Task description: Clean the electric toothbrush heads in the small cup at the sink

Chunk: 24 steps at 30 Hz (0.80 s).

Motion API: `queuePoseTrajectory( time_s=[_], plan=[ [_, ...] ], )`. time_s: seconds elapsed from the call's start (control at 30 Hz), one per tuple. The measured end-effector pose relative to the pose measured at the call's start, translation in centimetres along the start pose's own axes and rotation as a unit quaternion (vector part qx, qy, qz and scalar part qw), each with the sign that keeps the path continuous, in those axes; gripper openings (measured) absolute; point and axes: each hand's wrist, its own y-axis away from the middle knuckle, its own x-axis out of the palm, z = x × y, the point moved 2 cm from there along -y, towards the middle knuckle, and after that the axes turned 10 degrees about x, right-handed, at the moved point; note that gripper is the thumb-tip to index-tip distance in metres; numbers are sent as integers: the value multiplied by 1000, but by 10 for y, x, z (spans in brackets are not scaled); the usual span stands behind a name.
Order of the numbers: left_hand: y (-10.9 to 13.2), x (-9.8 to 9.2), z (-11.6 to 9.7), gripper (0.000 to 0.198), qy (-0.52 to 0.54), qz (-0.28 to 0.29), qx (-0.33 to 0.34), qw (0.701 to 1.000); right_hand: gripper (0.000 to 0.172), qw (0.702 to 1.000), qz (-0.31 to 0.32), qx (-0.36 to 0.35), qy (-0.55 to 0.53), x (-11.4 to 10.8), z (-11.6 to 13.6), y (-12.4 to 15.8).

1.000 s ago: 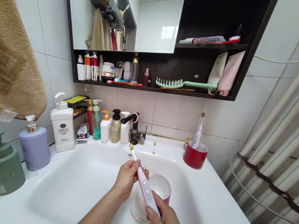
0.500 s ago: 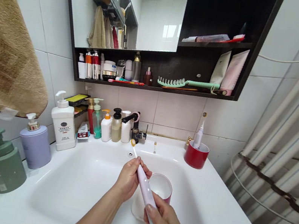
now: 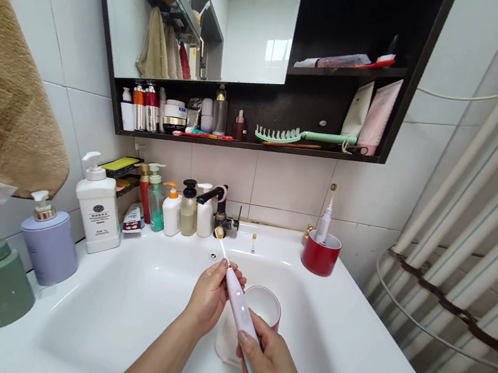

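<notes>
While both hands gripped an electric toothbrush (image 3: 237, 296), left hand (image 3: 210, 295) and right hand (image 3: 269, 368) hovered above a white sink (image 3: 123, 312) beside a red cup (image 3: 263, 307).

Over the white sink (image 3: 123, 312), both hands grip a pink electric toothbrush (image 3: 237, 299), the left hand (image 3: 210, 298) up near its neck and the right hand (image 3: 269, 365) around its lower handle, with a pink cup (image 3: 263, 305) sitting just behind it and a red cup (image 3: 320, 253) on the rim.

glossy white sink (image 3: 126, 293), smooth plastic toothbrush (image 3: 237, 296), rough brown towel (image 3: 4, 107).
</notes>
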Motion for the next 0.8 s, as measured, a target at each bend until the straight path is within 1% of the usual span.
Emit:
queuePoseTrajectory(
  time_s=[0.07,0.13,0.2,0.27,0.3,0.33,0.43,0.47,0.57,0.6,0.63,0.73,0.8],
  plan=[
    [0,0,0,20,-14,2,10,1000,39,1000,-17,-3,10,0,-1,0],
    [1,2,0,20,-16,11,12,1000,39,1000,-17,-8,1,1,0,1],
    [1,3,-1,19,-8,20,9,1000,39,999,18,3,-27,3,-1,2],
    [2,4,-1,18,4,38,1,999,39,996,63,29,-56,5,-2,3],
    [3,5,-2,18,8,46,-3,999,38,995,69,35,-61,6,-2,3],
    [3,5,-2,17,11,53,-6,999,38,996,58,30,-57,6,-2,3],
    [4,5,-2,17,8,55,-5,998,40,999,-16,-14,-24,4,-1,3],
    [4,5,-2,17,5,53,-2,999,41,999,-23,-20,-19,4,-1,2],
    [4,5,-3,17,7,45,4,999,41,999,27,-1,-22,6,-1,2],
    [4,4,-3,17,9,43,3,999,42,999,34,3,-21,6,-1,2],
    [4,4,-4,18,10,41,1,999,43,999,28,3,-14,6,0,1],
    [4,3,-7,18,-3,14,4,1000,45,999,-38,2,25,2,0,1],
    [3,2,-7,18,-18,-4,15,1000,45,997,-65,7,50,0,0,1]
  ],
)
